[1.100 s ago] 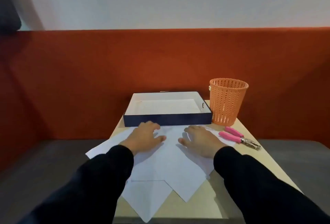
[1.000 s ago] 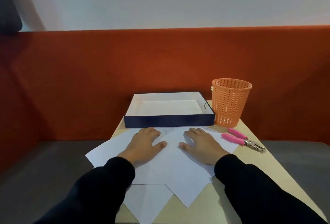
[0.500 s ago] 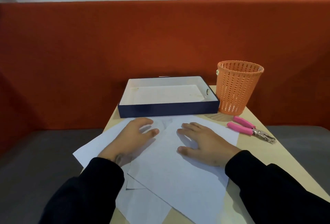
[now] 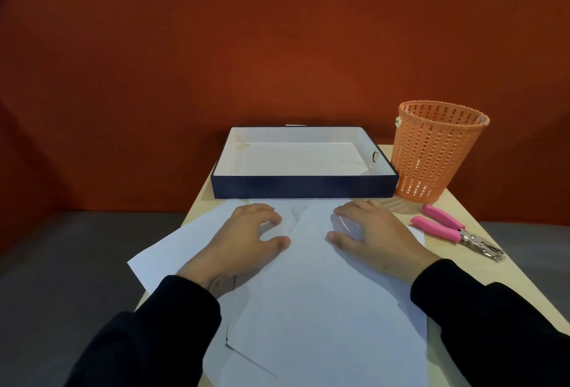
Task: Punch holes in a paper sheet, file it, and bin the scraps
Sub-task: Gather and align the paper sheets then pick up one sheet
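Tray (image 4: 303, 186) walls off surface's far edge; bin (image 4: 431, 152) blocks far right corner; punch (image 4: 453, 231) lies right; bare strip between.

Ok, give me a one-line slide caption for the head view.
Both hands, left and right, rest on loose paper sheets, before a tray, basket and hole punch.

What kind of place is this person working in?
Probably a small desk set up for paperwork, against an orange padded wall. Loose paper sheets lie on the table, with a filing tray, a mesh waste basket and a pink hole punch.
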`<control>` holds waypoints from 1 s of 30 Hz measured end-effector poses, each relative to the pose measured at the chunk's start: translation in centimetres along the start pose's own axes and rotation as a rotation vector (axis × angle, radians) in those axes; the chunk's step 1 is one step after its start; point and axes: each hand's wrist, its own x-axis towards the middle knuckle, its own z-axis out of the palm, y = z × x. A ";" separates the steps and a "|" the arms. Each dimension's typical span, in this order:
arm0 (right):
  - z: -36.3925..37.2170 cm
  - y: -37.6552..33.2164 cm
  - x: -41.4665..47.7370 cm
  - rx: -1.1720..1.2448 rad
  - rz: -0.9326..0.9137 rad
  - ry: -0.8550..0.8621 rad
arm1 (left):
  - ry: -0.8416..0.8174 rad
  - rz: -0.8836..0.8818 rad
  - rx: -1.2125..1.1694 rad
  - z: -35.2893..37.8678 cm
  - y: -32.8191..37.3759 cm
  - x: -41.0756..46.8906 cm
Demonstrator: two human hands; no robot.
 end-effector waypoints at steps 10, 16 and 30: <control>0.6 -0.5 0.0 0.022 0.055 0.005 | -0.035 0.070 0.030 1.0 1.3 -0.6; 0.5 -0.2 -0.3 -0.082 0.065 0.022 | 0.016 -0.101 0.171 0.8 0.9 -0.5; 0.3 -1.3 -0.4 0.046 -0.248 0.255 | 0.094 -0.040 -0.439 1.0 2.9 -1.7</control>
